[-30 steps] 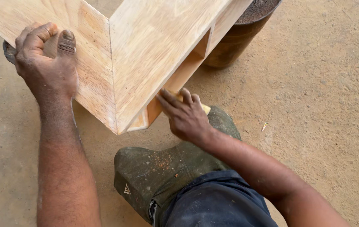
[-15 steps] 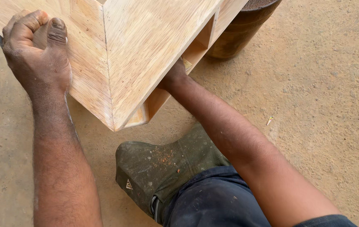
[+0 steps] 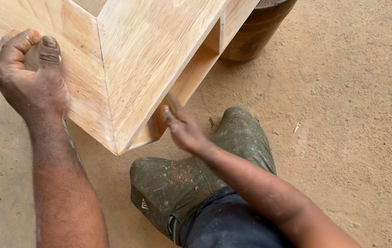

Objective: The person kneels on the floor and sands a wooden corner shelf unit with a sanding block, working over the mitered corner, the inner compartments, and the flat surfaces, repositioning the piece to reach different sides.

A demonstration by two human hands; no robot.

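A pale wooden piece (image 3: 145,59), built of boards joined at an angle, stands tilted on one corner on the floor. My left hand (image 3: 28,78) is clenched on its left edge, with the thumb flat on the face. My right hand (image 3: 182,126) is blurred with motion. It sits at the open recess (image 3: 191,78) on the piece's right underside, fingers laid along the inner board. A small thin tan sheet (image 3: 172,99) shows at the fingertips, pressed against the wood.
My dirty green rubber boot (image 3: 232,142) and dark trouser leg (image 3: 223,225) lie just below the wooden corner. A brown round container (image 3: 255,32) stands behind the piece at the top. Sandy concrete floor (image 3: 352,115) spreads all around.
Half a second ago my right hand reached deep into the recess; it has since slid back out toward me. My left hand has kept its grip, and the piece has barely shifted.
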